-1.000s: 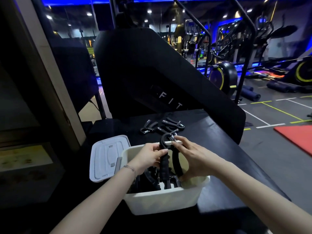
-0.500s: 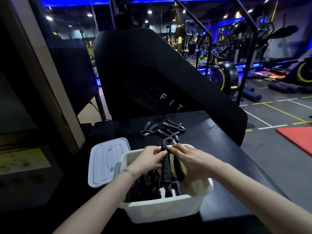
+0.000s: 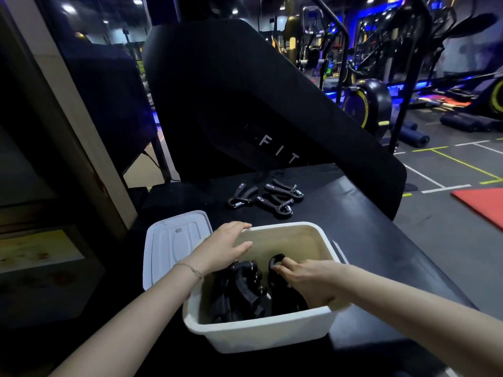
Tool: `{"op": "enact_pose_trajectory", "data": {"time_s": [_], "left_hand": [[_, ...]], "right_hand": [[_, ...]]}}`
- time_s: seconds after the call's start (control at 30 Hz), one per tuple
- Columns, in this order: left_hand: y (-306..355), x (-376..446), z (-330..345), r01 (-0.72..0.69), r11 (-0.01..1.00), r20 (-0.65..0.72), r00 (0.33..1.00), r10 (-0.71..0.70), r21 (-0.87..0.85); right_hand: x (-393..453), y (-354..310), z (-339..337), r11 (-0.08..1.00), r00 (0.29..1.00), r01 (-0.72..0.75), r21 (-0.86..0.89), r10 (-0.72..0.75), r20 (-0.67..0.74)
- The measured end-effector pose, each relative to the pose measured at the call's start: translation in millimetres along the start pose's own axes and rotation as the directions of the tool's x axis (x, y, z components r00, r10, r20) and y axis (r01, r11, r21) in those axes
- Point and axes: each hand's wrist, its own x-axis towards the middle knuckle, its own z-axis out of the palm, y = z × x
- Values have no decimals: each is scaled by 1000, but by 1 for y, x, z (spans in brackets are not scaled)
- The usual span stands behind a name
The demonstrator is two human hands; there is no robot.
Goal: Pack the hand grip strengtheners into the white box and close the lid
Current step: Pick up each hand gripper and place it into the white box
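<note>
Since the earlier frame we have lowered the strengthener (image 3: 275,263) into the white box (image 3: 261,333); our right hand (image 3: 307,278) pinches its looped top, our left hand (image 3: 226,247) lies spread. Beyond our grip, three more strengtheners (image 3: 268,198) wait on the desk (image 3: 353,219): rigid, light, probably best taken by the handles.

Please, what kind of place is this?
Most likely a gym. Exercise bikes and other machines stand behind, rolled mats lie on the marked floor, and grip strengtheners lie on the black table.
</note>
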Motion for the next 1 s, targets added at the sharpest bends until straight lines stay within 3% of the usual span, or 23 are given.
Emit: {"op": "enact_pose_trajectory", "data": {"time_s": [0.4, 0.87, 1.0], "left_hand": [[-17, 59, -17, 8, 1000, 33, 999, -9, 11], [-85, 212, 31, 135, 901, 283, 921, -267, 412], [-108, 236, 43, 179, 878, 300, 894, -334, 444]], "right_hand": [[15, -1, 6, 997, 987, -21, 69, 10, 160], [32, 7, -3, 996, 956, 62, 71, -80, 281], [42, 6, 18, 995, 968, 76, 66, -90, 234]]}}
